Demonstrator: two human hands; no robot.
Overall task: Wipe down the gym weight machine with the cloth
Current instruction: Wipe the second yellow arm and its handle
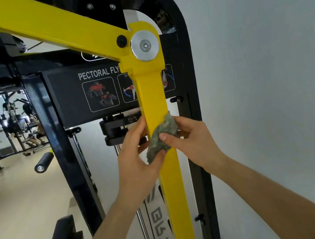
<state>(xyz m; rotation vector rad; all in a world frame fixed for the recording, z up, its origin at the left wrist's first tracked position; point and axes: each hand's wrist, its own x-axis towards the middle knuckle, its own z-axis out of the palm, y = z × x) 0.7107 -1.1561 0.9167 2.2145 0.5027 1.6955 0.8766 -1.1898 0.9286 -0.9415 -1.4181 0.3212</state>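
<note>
cloth (162, 137) pinched by both hands around yellow arm (154, 99); wall (267, 57) just right

This place is a gym. A yellow-and-black weight machine (152, 90) carries a placard (92, 88) reading "PECTORAL FLY", and more exercise machines (16, 121) stand on the pale floor (13, 199) at nine o'clock.
</note>
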